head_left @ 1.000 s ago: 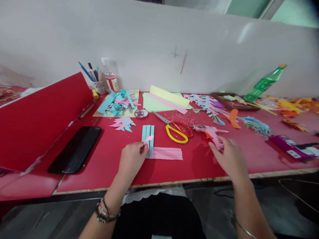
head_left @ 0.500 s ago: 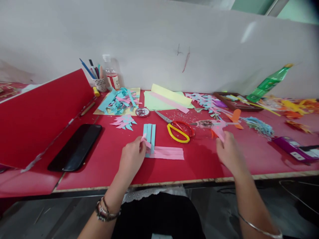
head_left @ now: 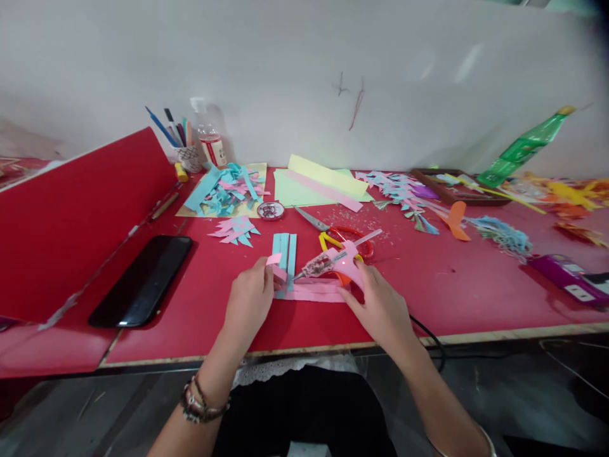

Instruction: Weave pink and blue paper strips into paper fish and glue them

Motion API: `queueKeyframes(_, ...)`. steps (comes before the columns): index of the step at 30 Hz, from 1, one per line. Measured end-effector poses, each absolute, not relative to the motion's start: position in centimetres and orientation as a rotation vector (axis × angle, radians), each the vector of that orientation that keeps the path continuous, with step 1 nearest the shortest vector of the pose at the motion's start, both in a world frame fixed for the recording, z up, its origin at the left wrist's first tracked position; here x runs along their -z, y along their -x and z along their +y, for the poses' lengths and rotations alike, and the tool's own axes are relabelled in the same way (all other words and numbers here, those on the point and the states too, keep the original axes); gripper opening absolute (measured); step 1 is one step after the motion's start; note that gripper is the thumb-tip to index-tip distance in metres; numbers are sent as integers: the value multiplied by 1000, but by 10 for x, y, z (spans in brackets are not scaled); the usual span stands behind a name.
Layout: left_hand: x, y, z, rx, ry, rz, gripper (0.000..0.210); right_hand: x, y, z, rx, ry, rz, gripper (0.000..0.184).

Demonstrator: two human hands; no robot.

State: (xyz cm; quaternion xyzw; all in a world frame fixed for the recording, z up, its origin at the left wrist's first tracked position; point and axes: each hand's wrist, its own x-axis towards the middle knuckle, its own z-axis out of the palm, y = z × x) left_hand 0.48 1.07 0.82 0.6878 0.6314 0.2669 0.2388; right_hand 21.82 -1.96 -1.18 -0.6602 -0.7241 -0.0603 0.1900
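My right hand [head_left: 380, 308] is wrapped round the handle of a pink hot glue gun [head_left: 351, 266], with a glue stick jutting from its back. The gun's nozzle points left, close to where pink paper strips [head_left: 318, 291] meet upright blue paper strips [head_left: 284, 251] on the table. Between the fingers of my left hand [head_left: 250, 298] is a folded-up pink paper strip [head_left: 278, 271] at that same corner. Behind the glue gun lie scissors [head_left: 311, 220] with red and yellow handles, partly covered by it.
Left are a black phone [head_left: 141, 279] and a raised red board [head_left: 80, 216]. Cut paper pieces [head_left: 223, 190], coloured sheets [head_left: 323, 184], a pen cup [head_left: 189, 158] and a clear bottle [head_left: 210, 136] stand behind. A green bottle [head_left: 526, 149] leans at right, near a purple power strip [head_left: 568, 276].
My right hand has brought the glue gun leftward from the right side, its nozzle now at the paper strips. My left hand stays at the corner, holding the pink strip.
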Motion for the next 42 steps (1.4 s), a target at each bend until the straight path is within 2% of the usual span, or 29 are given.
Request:
queueKeyframes(8, -8, -4, 9, -715, -1891, 1735, 33, 10, -216, -18, 207, 1869, -2109, 41)
queueKeyframes(42, -8, -3, 13, -674, -1881, 1755, 36, 6, -240, -33, 336, 2013, -2068, 33)
